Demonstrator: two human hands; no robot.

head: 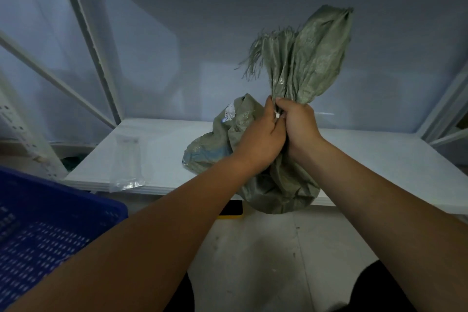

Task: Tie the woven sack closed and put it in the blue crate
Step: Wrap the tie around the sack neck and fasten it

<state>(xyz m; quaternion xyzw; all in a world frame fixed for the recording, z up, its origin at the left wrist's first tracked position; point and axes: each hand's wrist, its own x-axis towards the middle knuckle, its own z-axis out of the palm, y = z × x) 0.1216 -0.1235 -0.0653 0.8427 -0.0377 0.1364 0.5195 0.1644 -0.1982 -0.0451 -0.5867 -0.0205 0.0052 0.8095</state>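
A grey-green woven sack [311, 58] stands on the white shelf board [164, 149], its body bulging over the board's front edge. Its mouth is gathered into a neck, and the frayed top flares upward above my hands. My left hand [260, 139] and my right hand [298, 124] both grip that neck, side by side and touching. A small white tie piece [277, 115] shows between my thumbs at the neck. The blue crate [45, 230], perforated plastic, sits low at the left.
A clear plastic packet [126, 162] lies on the board to the left of the sack. White metal shelf uprights [96, 40] and a diagonal brace frame the left side. Grey floor lies below the board, with a yellow and black object [231, 211] under its edge.
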